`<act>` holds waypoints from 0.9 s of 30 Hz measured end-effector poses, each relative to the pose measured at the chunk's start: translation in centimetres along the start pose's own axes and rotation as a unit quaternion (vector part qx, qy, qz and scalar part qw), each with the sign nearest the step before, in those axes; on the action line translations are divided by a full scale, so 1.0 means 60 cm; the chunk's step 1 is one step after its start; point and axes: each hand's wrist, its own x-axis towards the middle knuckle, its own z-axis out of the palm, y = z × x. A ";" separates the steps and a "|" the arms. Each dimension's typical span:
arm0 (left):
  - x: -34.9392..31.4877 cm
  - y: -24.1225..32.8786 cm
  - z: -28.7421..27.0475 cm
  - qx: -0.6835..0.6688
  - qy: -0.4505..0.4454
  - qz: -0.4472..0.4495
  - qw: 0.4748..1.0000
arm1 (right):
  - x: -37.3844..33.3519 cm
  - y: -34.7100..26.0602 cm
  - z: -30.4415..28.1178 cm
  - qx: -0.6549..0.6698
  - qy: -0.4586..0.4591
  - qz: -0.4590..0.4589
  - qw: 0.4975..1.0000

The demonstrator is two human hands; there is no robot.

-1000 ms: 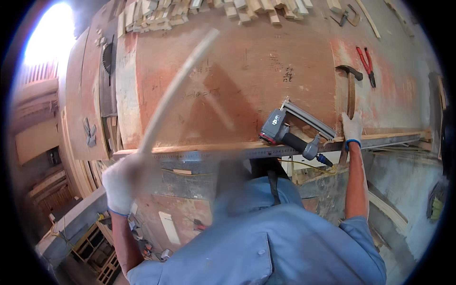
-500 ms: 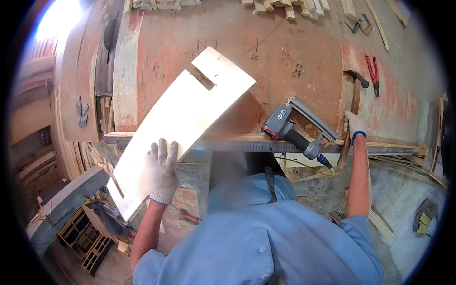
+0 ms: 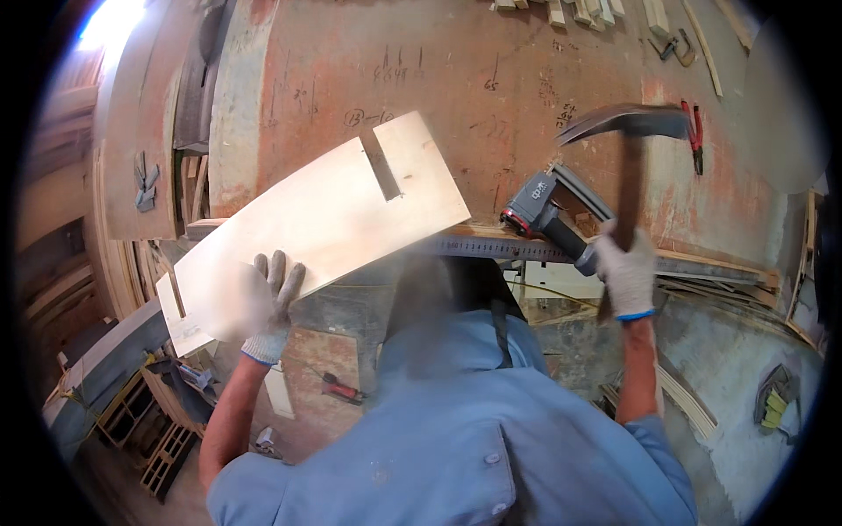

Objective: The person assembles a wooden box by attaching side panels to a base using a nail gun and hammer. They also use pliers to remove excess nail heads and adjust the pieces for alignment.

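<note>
My left hand, in a pale work glove, grips a light wooden board by its near edge, fingers spread over the face; part of this area is blurred. The board is curved along its far side and has a slot cut in from each end region. It slants over the front edge of the workbench. In my gloved right hand is a claw hammer, held by its wooden handle and raised above the bench, its head close to the camera. Beside it, a grey nail gun lies on the bench edge.
Red-handled pliers lie at the bench's right. Farther back are a clamp and wood offcuts. A metal ruler strip runs along the front edge. A red-handled tool and a wooden rack are below, left.
My right hand has lifted the hammer off the bench and brought it left and nearer. My left hand has turned the board flatter, its left end swinging outward.
</note>
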 end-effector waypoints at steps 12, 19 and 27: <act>0.014 0.003 0.017 -0.012 0.023 -0.002 1.000 | -0.104 -0.098 0.185 0.212 -0.289 0.101 0.928; 0.008 0.001 0.031 -0.004 0.035 -0.003 0.999 | -0.109 -0.077 0.208 0.068 -0.279 -0.093 0.953; 0.008 -0.006 0.042 0.018 0.037 0.010 0.999 | -0.061 -0.091 0.239 0.065 -0.258 -0.090 0.960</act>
